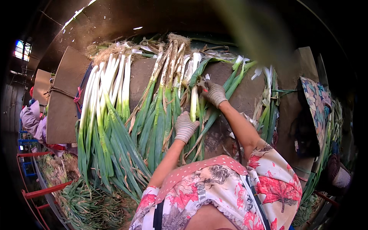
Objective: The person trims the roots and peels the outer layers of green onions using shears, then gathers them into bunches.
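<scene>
My gloved left hand (186,126) is closed around the lower white stalk of a leek (194,99) in the middle of the table. My gloved right hand (212,91) pinches a green outer leaf (199,72) near that stalk's upper part; its fingertips are partly hidden, with something red showing between them. Left of my hands lie muddy, untrimmed leeks (169,66) with roots at the far side. Farther left is a pile of clean white leeks (96,86) with long green leaves hanging over the near edge. Loose green leaves (237,79) lie beside my right hand.
Upright boards (67,95) flank the brown table (247,95). A tied leek bundle (267,100) lies at right, near a floral cloth (314,106). Green leaves (92,204) are heaped on the floor beside a red metal frame (47,190). Another person (33,120) is at far left.
</scene>
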